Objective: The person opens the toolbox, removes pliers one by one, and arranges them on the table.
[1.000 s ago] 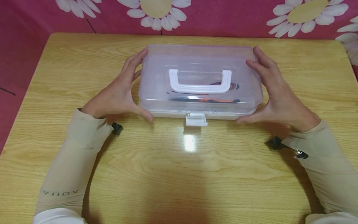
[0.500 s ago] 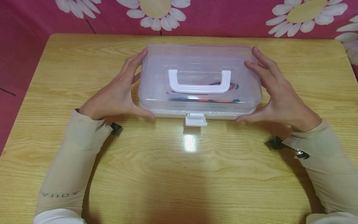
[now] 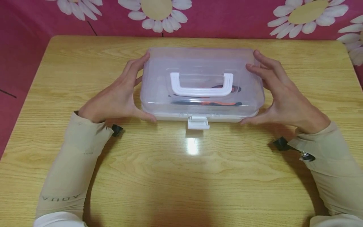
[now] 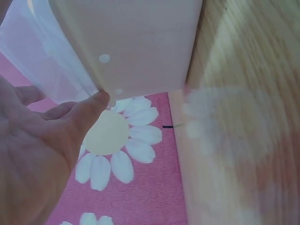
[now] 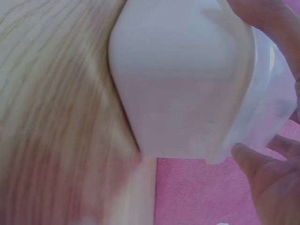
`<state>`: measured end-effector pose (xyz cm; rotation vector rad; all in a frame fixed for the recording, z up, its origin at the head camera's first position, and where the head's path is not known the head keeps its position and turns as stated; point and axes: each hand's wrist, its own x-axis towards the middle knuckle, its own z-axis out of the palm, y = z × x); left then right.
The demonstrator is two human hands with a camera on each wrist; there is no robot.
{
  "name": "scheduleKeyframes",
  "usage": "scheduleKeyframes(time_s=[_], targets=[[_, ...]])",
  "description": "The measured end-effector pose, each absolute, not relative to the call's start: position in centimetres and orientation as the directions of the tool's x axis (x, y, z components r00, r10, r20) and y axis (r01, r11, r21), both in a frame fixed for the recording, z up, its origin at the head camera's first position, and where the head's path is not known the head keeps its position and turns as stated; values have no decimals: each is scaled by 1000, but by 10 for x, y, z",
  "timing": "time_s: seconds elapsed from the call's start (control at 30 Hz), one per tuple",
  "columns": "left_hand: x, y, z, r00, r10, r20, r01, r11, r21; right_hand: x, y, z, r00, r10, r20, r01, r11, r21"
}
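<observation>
Translucent rectangular plastic box on yellowish wood-grain surface, gripped at opposite ends by left hand and right hand.

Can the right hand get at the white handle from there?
Likely yes: nothing covers the white handle on the clear lid, and the right hand is close by, though it would first have to release the box.
</observation>
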<state>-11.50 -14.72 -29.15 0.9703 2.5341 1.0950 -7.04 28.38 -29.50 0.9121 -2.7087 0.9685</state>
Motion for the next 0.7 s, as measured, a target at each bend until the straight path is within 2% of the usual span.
scheduleKeyframes(time_s=[0.7], targets=[[-104,-145,-275,-742,670,-32,494,578,649,-58,280,-278,-765,-571,297,-643,664,-382]])
